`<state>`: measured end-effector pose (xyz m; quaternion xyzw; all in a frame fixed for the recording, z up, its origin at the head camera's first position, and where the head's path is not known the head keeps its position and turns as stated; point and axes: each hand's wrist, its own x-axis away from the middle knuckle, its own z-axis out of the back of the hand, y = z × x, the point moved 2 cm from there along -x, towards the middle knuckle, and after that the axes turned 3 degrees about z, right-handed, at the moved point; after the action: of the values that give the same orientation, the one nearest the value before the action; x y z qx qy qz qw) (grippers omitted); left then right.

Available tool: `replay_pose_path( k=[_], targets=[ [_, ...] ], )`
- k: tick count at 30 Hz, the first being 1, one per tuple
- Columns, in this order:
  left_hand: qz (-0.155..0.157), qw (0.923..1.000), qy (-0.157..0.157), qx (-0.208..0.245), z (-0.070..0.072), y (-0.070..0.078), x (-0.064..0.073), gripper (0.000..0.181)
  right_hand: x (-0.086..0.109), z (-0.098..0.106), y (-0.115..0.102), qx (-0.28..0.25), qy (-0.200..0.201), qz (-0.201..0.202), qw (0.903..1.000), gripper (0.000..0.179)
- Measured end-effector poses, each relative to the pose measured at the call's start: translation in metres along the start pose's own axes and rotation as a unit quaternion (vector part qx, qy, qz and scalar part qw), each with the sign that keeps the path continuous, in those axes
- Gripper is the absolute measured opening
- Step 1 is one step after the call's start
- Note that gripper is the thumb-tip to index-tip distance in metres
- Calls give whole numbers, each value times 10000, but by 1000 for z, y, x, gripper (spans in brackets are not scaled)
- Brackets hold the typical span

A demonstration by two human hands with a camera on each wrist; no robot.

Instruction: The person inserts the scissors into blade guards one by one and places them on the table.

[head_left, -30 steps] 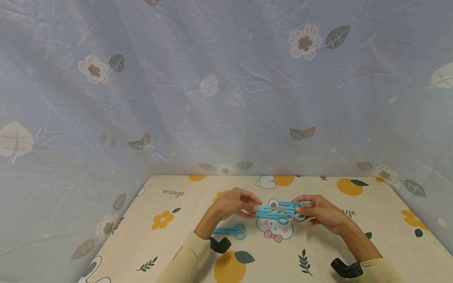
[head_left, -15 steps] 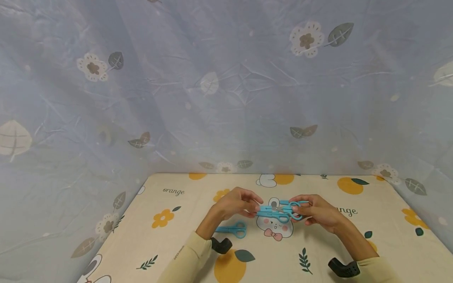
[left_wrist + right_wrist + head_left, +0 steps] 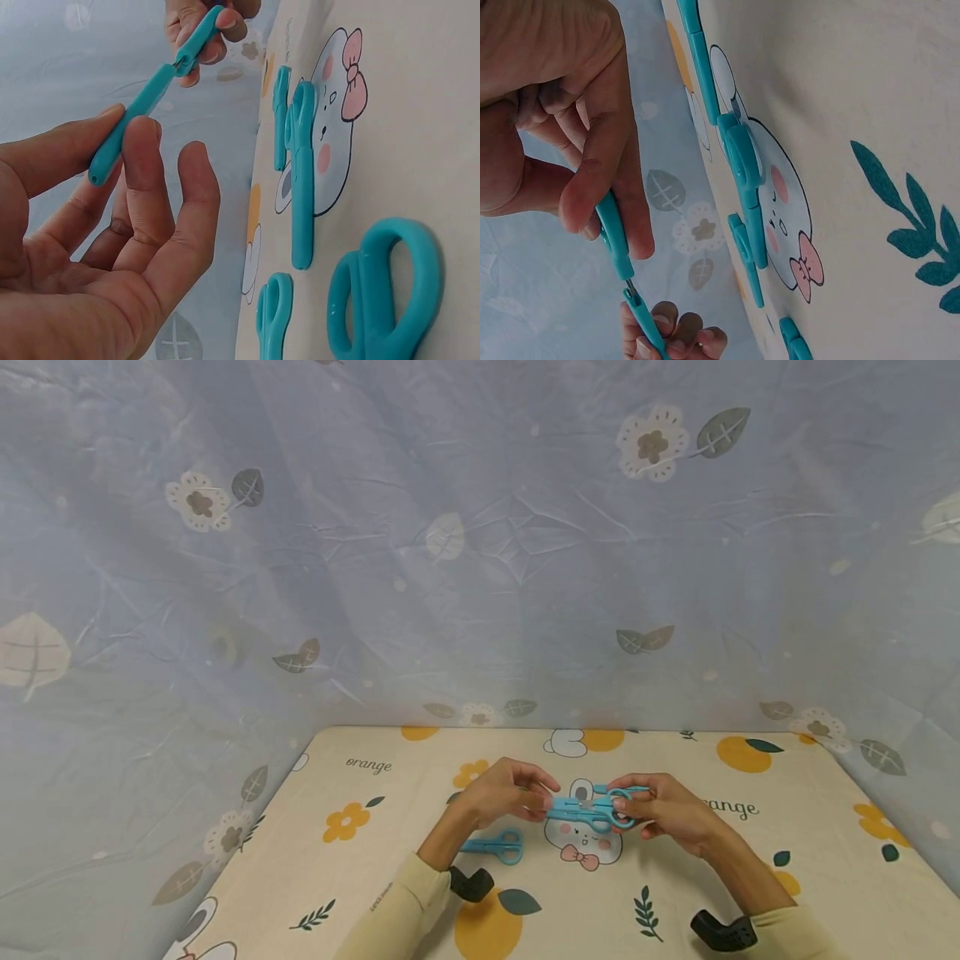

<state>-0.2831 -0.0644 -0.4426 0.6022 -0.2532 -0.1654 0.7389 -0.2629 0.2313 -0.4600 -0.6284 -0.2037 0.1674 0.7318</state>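
Observation:
Both hands hold one pair of light-blue scissors above the table, lying crosswise between them. My left hand pinches the blue blade cover between thumb and fingers. At the other end, my right hand grips the handle loops. A short strip of metal blade shows between cover and handle. Under the hands another pair of blue scissors lies on the cloth. A further pair of scissors rests by the left wrist, and in the left wrist view more scissors lie nearer.
A cream tablecloth printed with oranges, flowers and a rabbit covers the table. A pale blue-grey patterned sheet hangs behind and at both sides. Black wrist devices sit at both sleeves.
My right hand has shifted slightly left, toward my left hand. Less metal blade shows between handle and cover than before. The left hand has barely moved.

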Motion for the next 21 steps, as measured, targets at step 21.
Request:
replay_pose_path(
  k=[21],
  targets=[
    [156, 9989, 378, 244, -10, -3, -2, 26, -2, -11, 0, 313, 437, 153, 9984, 51]
  ],
)
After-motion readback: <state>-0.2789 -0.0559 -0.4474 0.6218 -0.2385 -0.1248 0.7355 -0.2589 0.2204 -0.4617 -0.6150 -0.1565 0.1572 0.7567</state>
